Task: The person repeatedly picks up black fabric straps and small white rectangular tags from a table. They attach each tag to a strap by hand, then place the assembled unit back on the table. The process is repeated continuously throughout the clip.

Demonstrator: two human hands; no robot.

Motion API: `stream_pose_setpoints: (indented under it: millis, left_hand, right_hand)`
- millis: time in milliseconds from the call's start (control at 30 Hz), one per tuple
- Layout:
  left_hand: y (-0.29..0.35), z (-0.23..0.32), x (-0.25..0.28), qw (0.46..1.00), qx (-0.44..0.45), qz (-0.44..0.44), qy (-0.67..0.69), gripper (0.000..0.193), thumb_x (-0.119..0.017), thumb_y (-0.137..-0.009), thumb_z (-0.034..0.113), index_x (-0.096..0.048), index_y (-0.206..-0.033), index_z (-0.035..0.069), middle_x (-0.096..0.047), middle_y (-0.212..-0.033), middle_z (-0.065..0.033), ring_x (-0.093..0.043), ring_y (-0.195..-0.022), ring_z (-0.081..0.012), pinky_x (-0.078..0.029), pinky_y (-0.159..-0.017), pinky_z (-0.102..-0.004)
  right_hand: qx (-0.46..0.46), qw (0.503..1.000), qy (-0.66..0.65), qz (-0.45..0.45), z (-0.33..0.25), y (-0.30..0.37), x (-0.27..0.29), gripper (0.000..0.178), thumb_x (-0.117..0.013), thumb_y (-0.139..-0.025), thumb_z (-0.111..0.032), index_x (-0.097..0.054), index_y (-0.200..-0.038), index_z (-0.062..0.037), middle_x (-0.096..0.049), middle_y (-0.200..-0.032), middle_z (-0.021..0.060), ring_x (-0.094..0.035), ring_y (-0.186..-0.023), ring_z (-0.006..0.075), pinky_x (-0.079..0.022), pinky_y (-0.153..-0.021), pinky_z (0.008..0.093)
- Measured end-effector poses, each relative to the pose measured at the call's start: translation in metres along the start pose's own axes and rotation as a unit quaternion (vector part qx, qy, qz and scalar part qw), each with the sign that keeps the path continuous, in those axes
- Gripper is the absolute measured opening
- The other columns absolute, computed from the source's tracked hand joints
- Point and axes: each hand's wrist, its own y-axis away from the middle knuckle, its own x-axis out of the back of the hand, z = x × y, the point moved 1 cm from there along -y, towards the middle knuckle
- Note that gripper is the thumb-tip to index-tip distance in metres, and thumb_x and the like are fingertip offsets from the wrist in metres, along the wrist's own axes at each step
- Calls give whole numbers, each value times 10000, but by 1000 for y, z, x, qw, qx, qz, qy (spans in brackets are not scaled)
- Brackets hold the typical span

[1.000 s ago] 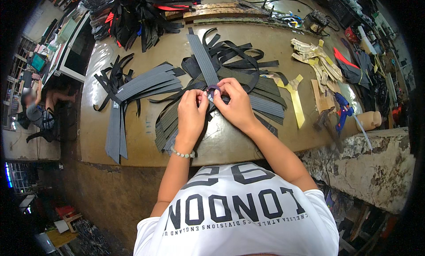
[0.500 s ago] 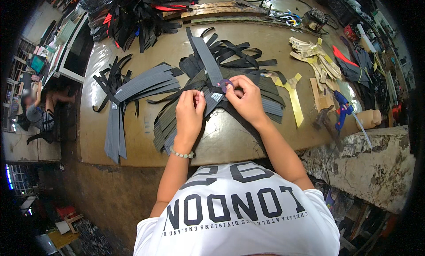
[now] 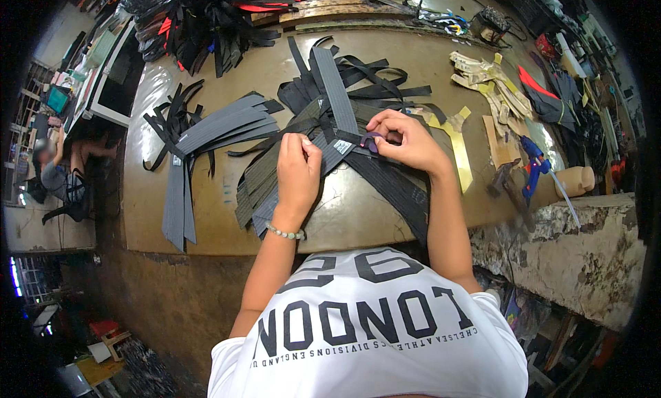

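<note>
Before me lies a pile of grey ribbed strap pieces (image 3: 335,88) with black webbing ends (image 3: 375,95), crossing one another. A small white label (image 3: 341,147) shows on the piece between my hands. My right hand (image 3: 410,144) pinches a small purple curved thing (image 3: 372,142) by a black strap end; its kind is unclear. My left hand (image 3: 299,174) is closed, thumb against bent fingers, over the pile's left part. Whatever it grips is hidden. Further left lies a second bundle of grey straps (image 3: 224,131) with black webbing, apart from my hands.
Yellow and cream strips (image 3: 458,150) lie right of the pile, near a hammer (image 3: 513,195) and a blue glue gun (image 3: 536,165). Black straps (image 3: 220,26) are heaped at the far left. Wooden bars (image 3: 337,14) line the far side. A person (image 3: 58,164) sits at the left.
My right hand has moved right with the purple thing, away from my left hand. The upper grey strap has swung to the right. My left hand has barely shifted.
</note>
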Motion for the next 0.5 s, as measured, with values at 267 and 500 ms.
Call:
stream_pose_setpoints:
  millis: [267,500]
  left_hand:
    - [24,48,23,937,-75,-322,112,122,-614,-839,113,-624,-859,-7,-630,-821,-178,-609,-773,-349,-488,-713,-414]
    - [11,47,6,985,-81,-136,73,153,-713,-811,87,-649,-921,2,-630,-843,-127,-616,-684,-234,-494,-629,-321]
  right_hand:
    - [19,999,29,11,1,0,-5,172,-689,-775,-122,-593,-716,7,-610,-1002,87,-594,-834,155,-477,-733,280]
    - [37,999,12,16,7,-1,-7,162,-684,-799,-124,-605,-756,12,-623,-967,83,-602,-822,131,-489,-737,262]
